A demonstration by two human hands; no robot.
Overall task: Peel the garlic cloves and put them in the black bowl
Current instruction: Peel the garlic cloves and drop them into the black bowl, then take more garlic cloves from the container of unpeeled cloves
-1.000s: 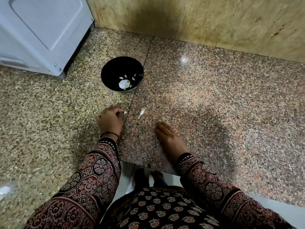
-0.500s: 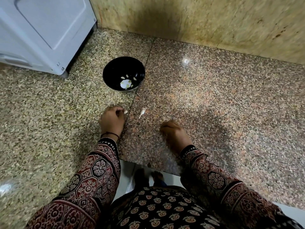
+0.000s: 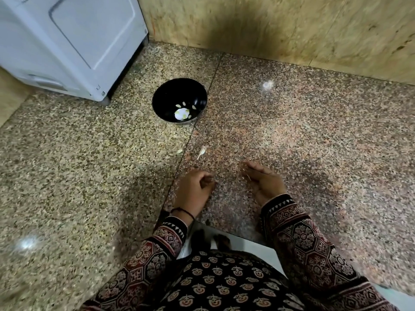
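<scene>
The black bowl (image 3: 157, 95) stands on the granite counter with several peeled garlic cloves (image 3: 184, 105) inside. Nearer to me a pale garlic piece with a thin tail (image 3: 202, 151) lies on the stone, and a smaller pale bit (image 3: 179, 151) lies left of it. My left hand (image 3: 193, 189) rests on the counter below them, fingers curled in against the thumb, and nothing shows in it. My right hand (image 3: 262, 180) lies beside it on its edge, palm turned inward, fingers nearly straight, with a thin sliver of peel (image 3: 248, 177) stuck to them.
A white appliance (image 3: 74, 41) stands at the back left, close to the bowl. A yellowish stone wall (image 3: 292, 30) closes off the back. The counter's front edge (image 3: 224, 232) runs just under my wrists, with my feet and the floor below it.
My left hand drew back from the small pale bit, which stays on the counter. My right hand turned from knuckles-up to palm inward with its fingers straightened.
</scene>
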